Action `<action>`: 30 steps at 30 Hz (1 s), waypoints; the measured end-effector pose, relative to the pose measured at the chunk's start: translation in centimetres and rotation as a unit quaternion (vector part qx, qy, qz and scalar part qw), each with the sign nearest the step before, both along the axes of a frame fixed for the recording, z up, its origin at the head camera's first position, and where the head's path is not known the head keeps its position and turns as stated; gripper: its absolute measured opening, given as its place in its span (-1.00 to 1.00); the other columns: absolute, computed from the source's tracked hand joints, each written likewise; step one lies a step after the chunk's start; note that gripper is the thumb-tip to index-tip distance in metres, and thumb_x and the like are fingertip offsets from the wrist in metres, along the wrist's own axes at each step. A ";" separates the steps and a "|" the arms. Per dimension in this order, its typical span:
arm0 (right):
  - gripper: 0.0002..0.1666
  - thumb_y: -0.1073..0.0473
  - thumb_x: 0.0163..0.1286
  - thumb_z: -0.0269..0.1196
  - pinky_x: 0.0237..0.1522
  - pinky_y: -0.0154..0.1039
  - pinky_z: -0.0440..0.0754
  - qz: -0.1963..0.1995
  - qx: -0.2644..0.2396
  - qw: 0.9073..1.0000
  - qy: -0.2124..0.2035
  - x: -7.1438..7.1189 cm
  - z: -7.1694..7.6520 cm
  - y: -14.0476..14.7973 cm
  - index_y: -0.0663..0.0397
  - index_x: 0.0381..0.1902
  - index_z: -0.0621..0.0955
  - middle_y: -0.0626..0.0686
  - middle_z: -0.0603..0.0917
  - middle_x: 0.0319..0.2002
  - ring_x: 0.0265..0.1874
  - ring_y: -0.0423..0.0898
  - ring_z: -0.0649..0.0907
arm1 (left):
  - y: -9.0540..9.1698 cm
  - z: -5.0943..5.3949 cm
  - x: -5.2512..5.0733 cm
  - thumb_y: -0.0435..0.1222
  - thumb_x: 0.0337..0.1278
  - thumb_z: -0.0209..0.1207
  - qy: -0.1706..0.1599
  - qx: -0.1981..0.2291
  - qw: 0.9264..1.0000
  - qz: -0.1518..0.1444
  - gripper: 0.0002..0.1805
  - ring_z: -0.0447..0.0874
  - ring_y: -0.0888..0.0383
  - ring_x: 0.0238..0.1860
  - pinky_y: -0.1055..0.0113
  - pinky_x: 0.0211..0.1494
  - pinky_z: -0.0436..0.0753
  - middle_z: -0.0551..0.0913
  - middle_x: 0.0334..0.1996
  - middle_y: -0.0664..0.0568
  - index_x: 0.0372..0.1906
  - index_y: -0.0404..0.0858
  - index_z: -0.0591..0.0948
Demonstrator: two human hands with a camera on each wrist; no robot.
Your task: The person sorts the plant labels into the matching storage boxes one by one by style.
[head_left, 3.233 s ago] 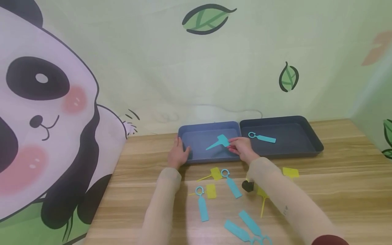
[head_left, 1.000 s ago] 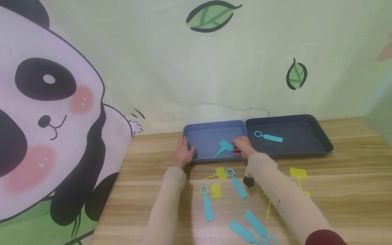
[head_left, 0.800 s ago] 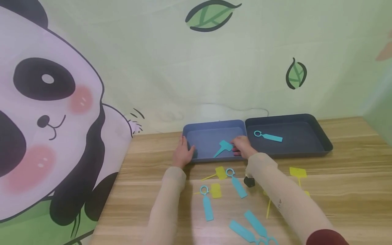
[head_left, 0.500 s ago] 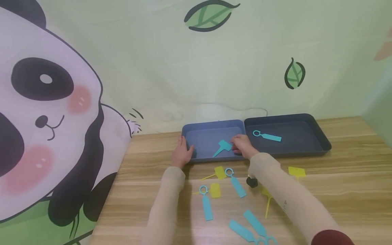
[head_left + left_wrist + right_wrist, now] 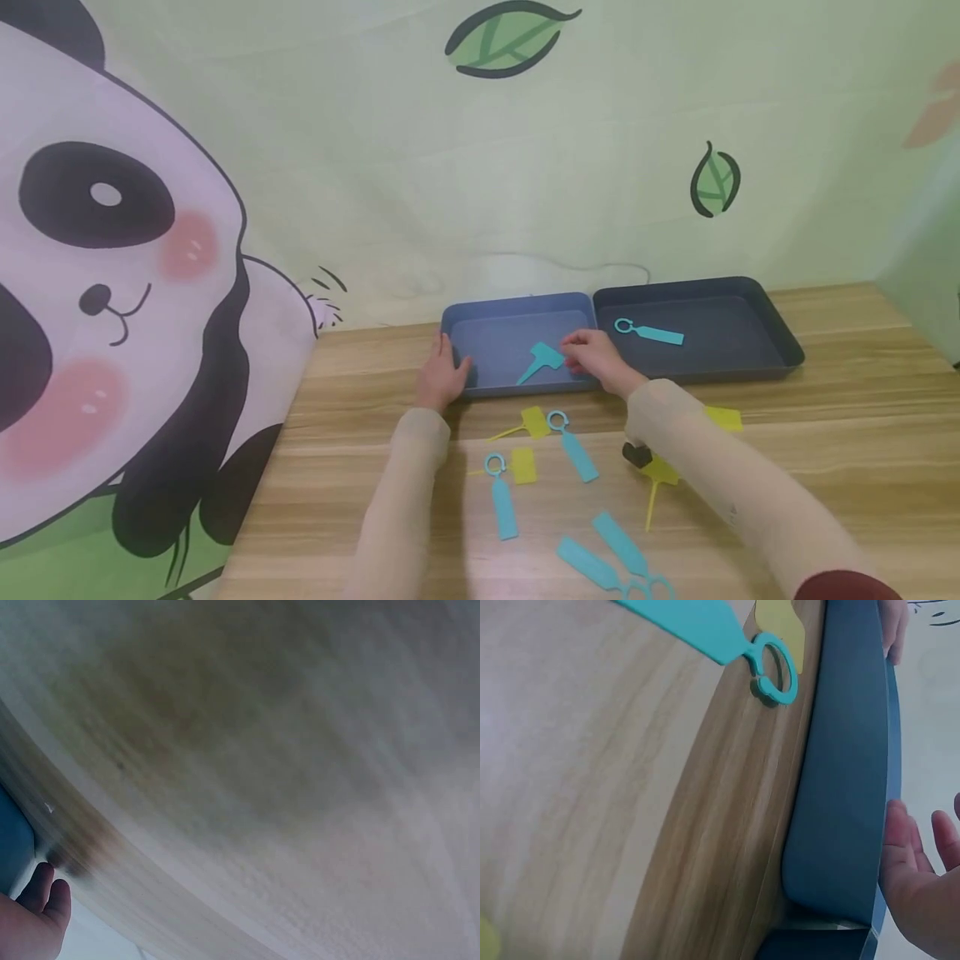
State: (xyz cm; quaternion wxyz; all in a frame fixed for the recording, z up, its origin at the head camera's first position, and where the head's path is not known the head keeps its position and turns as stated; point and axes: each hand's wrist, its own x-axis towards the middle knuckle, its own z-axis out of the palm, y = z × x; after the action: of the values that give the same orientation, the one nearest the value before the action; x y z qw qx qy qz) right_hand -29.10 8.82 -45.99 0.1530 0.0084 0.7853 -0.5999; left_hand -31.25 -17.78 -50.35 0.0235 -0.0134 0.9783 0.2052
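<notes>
A teal T-shaped plant label (image 5: 543,358) lies in the front right part of the blue tray (image 5: 487,333). My right hand (image 5: 596,357) is over the tray's right end, fingertips beside the label's wide end. In the right wrist view the fingers (image 5: 900,836) of that hand are apart, with nothing seen between them. At the tray's left side my left hand (image 5: 441,377) holds the rim, thumb over the inside and fingers along the outer wall. The left wrist view catches only fingertips (image 5: 55,896) of this hand.
A darker tray (image 5: 731,333) adjoins on the right, with a teal ring label (image 5: 662,335) inside. Several teal ring labels (image 5: 573,450) and yellow T-shaped labels (image 5: 536,422) are scattered over the wooden table (image 5: 337,467). The panda-printed wall cloth (image 5: 352,167) stands behind the trays.
My right hand brought the teal label, pinched at its wide end, down into the blue tray. Its fingers have drawn slightly right, off the label. The left hand has stayed on the rim.
</notes>
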 end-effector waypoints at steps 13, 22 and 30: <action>-0.63 0.27 0.23 0.06 -0.22 -0.18 0.62 0.026 -0.029 0.999 0.028 1.6 0.8 2.2 0.44 -0.06 0.43 0.24 0.57 -0.26 -0.50 -0.24 0.59 | -0.2 -0.3 -0.3 0.05 0.19 -0.18 -0.014 -0.003 1.000 0.001 -0.21 0.11 -0.10 0.30 0.09 0.28 0.23 -0.22 0.41 -0.06 0.36 -0.33 -0.10; -0.56 0.22 0.25 0.07 -0.14 -0.07 0.58 0.083 -0.016 0.996 0.028 2.9 0.5 4.7 0.48 -0.01 0.39 0.33 0.56 -0.20 -0.44 -0.19 0.60 | -0.2 -0.2 -0.3 0.05 0.19 -0.18 -0.013 -0.006 1.000 0.000 -0.21 0.16 -0.11 0.28 0.08 0.25 0.28 -0.22 0.41 -0.05 0.36 -0.32 -0.10; -0.57 0.24 0.22 0.11 -0.08 -0.07 0.56 0.128 0.028 0.991 0.017 4.1 0.7 6.3 0.44 -0.02 0.41 0.34 0.53 -0.13 -0.25 0.04 0.60 | -0.1 -0.1 -0.2 0.05 0.18 -0.17 -0.010 -0.010 1.000 0.001 -0.22 0.17 -0.11 0.28 0.08 0.24 0.29 -0.19 0.40 -0.06 0.36 -0.32 -0.08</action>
State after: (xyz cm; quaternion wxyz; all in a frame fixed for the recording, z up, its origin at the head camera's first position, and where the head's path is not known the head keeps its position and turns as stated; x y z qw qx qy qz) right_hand -25.03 15.17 -45.24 0.2149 -0.0979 0.7988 -0.5534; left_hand -31.50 -17.85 -50.49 0.0329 -0.0169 0.9800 0.1956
